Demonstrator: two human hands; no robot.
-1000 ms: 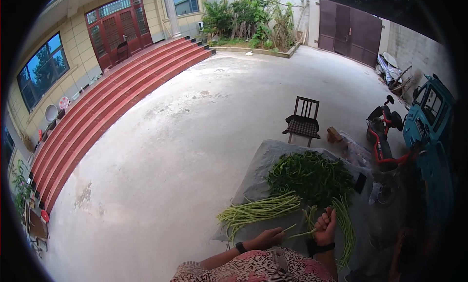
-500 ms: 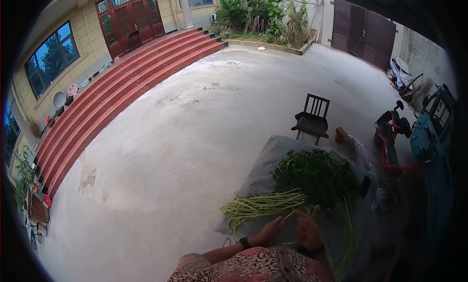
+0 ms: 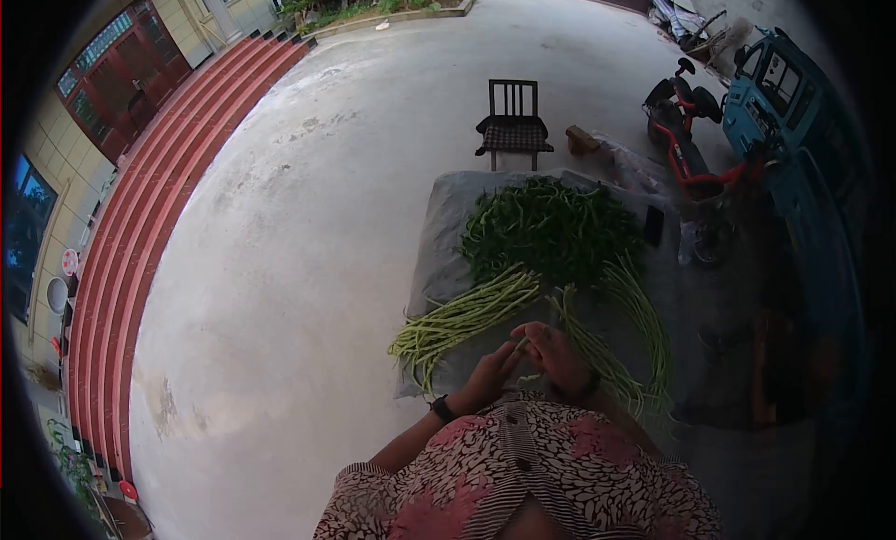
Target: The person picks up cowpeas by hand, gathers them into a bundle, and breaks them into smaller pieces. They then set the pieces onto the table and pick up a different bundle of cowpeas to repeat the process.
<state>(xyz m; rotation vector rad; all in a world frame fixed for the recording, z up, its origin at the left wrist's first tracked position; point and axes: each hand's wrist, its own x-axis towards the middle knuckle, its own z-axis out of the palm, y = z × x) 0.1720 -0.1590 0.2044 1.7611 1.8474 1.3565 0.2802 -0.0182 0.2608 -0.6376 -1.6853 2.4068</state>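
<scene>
Closer together now, left hand and right hand pinch 1 bean; close fingertip work apparently underway, steady hold needed next.

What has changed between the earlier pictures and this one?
The bare left hand and bare right hand, apart at first, have come together; any change of grip is unclear. The camera view tipped downward. The heap of slender dark green pods, left bunch of long pale green beans and dark wooden chair stayed put.
</scene>
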